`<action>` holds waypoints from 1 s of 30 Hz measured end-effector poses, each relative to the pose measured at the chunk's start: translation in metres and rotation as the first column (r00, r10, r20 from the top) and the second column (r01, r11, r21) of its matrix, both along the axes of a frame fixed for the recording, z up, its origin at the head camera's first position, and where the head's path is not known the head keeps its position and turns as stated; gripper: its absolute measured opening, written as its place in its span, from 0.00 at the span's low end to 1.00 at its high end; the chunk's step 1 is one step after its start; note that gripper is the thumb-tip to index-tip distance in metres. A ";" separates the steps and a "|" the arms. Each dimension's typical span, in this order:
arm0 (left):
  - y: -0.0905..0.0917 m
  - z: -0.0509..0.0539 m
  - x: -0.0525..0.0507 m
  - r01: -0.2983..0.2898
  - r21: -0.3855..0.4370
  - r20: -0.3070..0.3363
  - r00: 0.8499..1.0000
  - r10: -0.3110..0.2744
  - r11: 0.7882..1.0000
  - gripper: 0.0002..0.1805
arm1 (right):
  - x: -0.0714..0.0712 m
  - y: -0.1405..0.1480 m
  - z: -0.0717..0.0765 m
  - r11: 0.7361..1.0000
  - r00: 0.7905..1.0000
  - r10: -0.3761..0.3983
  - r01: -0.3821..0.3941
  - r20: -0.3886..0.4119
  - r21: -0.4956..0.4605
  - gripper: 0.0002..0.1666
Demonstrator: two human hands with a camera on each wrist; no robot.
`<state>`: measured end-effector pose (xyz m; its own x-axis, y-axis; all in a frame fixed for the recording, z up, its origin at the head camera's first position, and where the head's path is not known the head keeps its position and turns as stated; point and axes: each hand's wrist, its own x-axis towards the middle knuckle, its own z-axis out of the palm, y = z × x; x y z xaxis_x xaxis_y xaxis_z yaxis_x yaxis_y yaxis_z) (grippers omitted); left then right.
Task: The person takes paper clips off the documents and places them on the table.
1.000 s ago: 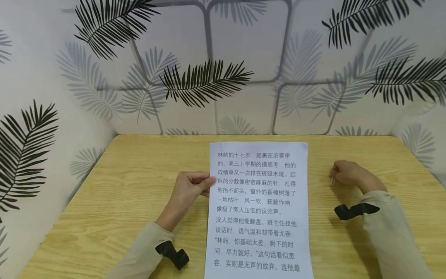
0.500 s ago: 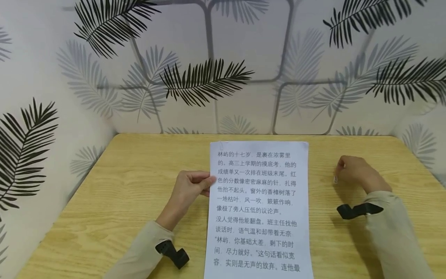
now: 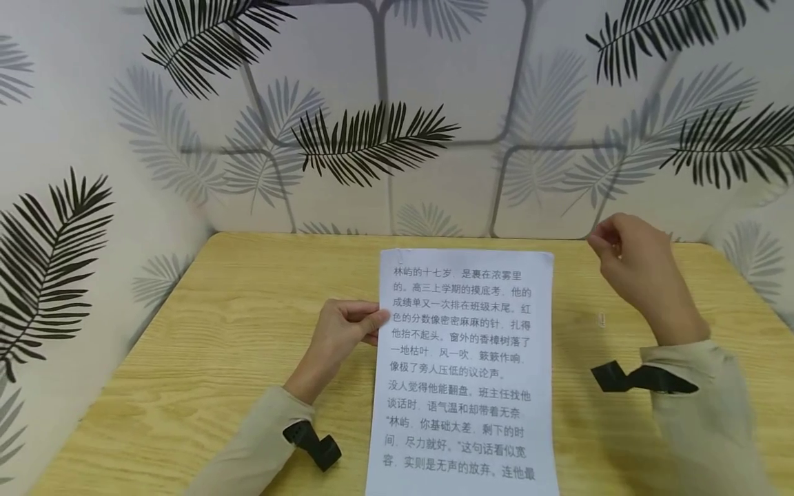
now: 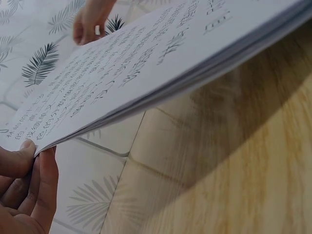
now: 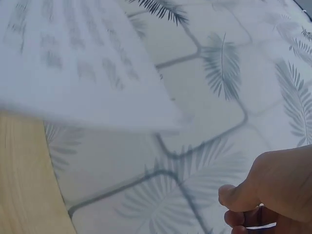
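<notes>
My left hand (image 3: 338,337) pinches the left edge of a stack of printed sheets (image 3: 465,365); in the left wrist view the thumb (image 4: 22,156) lies on the top page and the fingers lie below. The stack is held up at a tilt. A small clip-like piece (image 3: 400,257) sits at its top left corner. Another small pale piece (image 3: 602,319) lies on the table right of the sheets. Raised above it, my right hand (image 3: 645,275) has loosely curled fingers with nothing visible between them, apart from the paper.
The wooden table (image 3: 248,289) reaches back to a wall (image 3: 446,186) printed with leaves and dark lines. A black strap with a dark block is on each sleeve (image 3: 260,434).
My right hand has let go of the small pale piece and risen, leaving it on the table. My left hand keeps its pinch on the sheets; the head view has shifted slightly.
</notes>
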<state>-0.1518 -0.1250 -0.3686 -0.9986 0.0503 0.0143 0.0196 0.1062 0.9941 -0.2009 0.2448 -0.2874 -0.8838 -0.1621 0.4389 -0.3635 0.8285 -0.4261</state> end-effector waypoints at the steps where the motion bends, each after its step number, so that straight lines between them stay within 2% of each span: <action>1: 0.000 0.000 0.000 -0.002 -0.004 0.001 1.000 0.002 1.000 0.09 | 0.001 -0.010 0.003 1.000 0.999 0.023 -0.023 -0.034 -0.017 0.06; 3: 0.000 0.000 0.000 -0.009 -0.010 0.002 1.000 0.009 1.000 0.09 | 0.003 -0.035 0.008 0.997 0.994 0.065 -0.068 -0.083 -0.037 0.04; 5: 0.000 0.000 0.000 -0.016 -0.012 0.004 1.000 0.016 1.000 0.09 | 0.004 -0.063 0.012 0.992 0.988 0.117 -0.122 -0.097 -0.044 0.03; 9: 0.001 -0.002 0.000 -0.019 -0.008 0.004 1.000 0.019 1.000 0.09 | 0.006 -0.114 0.016 0.978 0.978 0.204 -0.205 -0.035 -0.043 0.03; 13: 0.005 -0.006 0.001 -0.050 -0.010 -0.008 0.999 0.050 0.999 0.09 | 0.009 -0.151 0.013 0.968 0.973 0.232 -0.232 -0.009 -0.100 0.04; 18: 0.012 -0.012 0.003 -0.095 0.002 -0.008 0.995 0.095 0.995 0.10 | 0.014 -0.182 0.002 0.947 0.979 0.201 -0.202 -0.030 -0.249 0.04; 21: 0.014 -0.015 0.003 -0.109 0.001 0.010 0.994 0.109 0.994 0.10 | 0.016 -0.197 -0.005 0.941 0.989 0.146 -0.144 -0.017 -0.307 0.04; 26: 0.015 -0.016 0.004 -0.118 0.008 0.018 0.993 0.118 0.993 0.10 | 0.017 -0.215 -0.015 0.954 0.998 0.043 -0.028 0.045 -0.299 0.04; 30: 0.015 -0.017 0.004 -0.117 -0.003 0.019 0.993 0.118 0.993 0.10 | 0.019 -0.222 -0.020 0.953 1.000 -0.009 0.018 0.030 -0.302 0.04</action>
